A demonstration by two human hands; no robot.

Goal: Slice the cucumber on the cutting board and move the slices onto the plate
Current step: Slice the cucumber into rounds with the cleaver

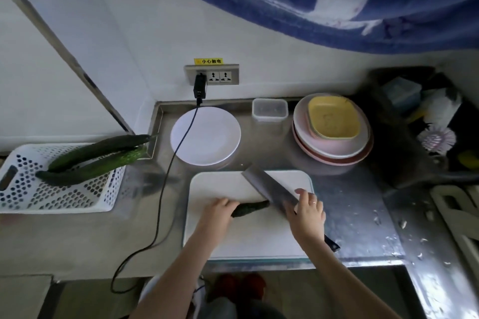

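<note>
A short dark green cucumber piece (250, 208) lies across the middle of the white cutting board (233, 238). My left hand (216, 211) holds its left end, fingers curled over it. My right hand (307, 212) grips the handle of a broad cleaver (269, 190). The blade angles up to the left, and its edge meets the cucumber's right end. The handle's dark tip sticks out below my wrist. A bare white plate (206, 136) stands behind the board.
A white perforated basket (51, 189) at left holds two whole cucumbers (96, 160). A black charger cable (166, 179) runs from the wall socket across the plate's left rim and down off the counter. Stacked dishes (333, 129) and a clear box (270, 110) stand at back right.
</note>
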